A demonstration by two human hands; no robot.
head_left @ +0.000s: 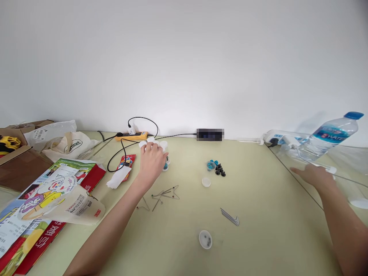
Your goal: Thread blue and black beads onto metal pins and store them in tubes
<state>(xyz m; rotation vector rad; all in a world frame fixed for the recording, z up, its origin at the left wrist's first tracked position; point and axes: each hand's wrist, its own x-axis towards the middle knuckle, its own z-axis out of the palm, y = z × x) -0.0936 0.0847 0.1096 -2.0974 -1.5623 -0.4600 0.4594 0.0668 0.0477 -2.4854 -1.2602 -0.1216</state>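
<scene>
Left hand (151,159) is hovering low over a cluster of white-lidded tubs (164,145), which are standing toward the back of the table (264,214), left of centre. Its fingers are curving down over the lids; cannot tell whether they are gripping one. Right hand (314,178) is extending over the right side, just in front of the water bottle (330,136), which is tilting to the right. One digit is pointing left; the other fingers are mostly hidden, so cannot tell whether they are grasping anything.

Near centre, a small cup (211,166) is holding blue pieces, with black pieces (220,170) lying beside it and a round lid (206,182) sitting nearer the viewer. Hex keys (230,217) are lying further forward, right of centre. A dish (205,239) is holding dark bits. Bent wires (165,194) are lying near the left forearm.
</scene>
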